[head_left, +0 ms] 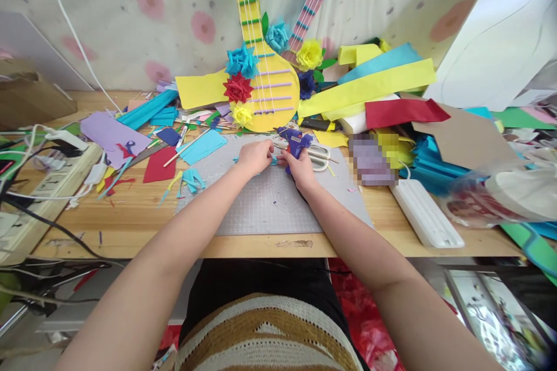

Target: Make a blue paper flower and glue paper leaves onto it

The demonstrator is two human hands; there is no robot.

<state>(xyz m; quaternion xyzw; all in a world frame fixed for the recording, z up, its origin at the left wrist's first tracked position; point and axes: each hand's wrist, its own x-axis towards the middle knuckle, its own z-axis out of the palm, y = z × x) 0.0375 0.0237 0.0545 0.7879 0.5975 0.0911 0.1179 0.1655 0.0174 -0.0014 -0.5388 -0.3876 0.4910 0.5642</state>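
Note:
In the middle of the head view, my right hand (pixel 301 171) is closed around a dark blue glue gun (pixel 296 140), whose nozzle points up and left. Just left of it, my left hand (pixel 255 157) is pinched shut, and bits of light blue paper (pixel 274 160) show at its fingertips. The fingers hide most of that paper. Both hands are over a grey cutting mat (pixel 270 214). White-handled scissors (pixel 321 157) lie on the mat behind my right hand, partly covered by it.
A yellow paper guitar (pixel 278 84) with paper flowers leans at the back. Coloured paper sheets (pixel 369 90) pile up at right, near a white oblong device (pixel 429 214). Cut blue strips (pixel 191 179) lie left of the mat. A cabled power strip (pixel 39 203) is at far left.

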